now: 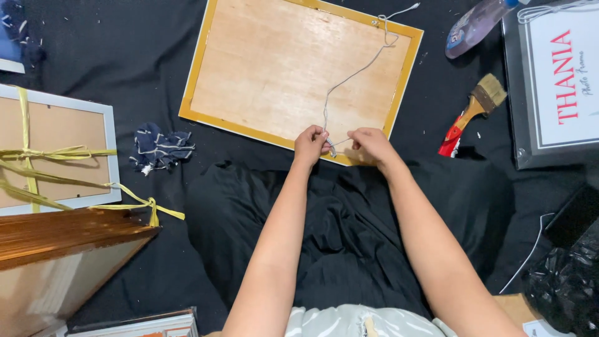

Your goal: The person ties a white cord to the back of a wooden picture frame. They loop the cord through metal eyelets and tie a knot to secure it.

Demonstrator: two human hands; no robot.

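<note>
The picture frame [298, 70] at twelve o'clock lies face down: its back is a raw, matt plywood board with pale grain, edged by a smooth yellow-painted rim. A thin white string [357, 72] crosses it, twisted and dull. The floor cloth [125, 56] is black, matt, speckled with lint. At two o'clock the paintbrush [473, 112] has a varnished wooden handle, red glossy end and coarse straw-coloured bristles. At nine o'clock yellow raffia ribbon [56, 153] looks papery.

The picture frame [274, 68] lies face down ahead of both hands; paintbrush [472, 113] to its right, crumpled cloth [161, 148] to its left
</note>
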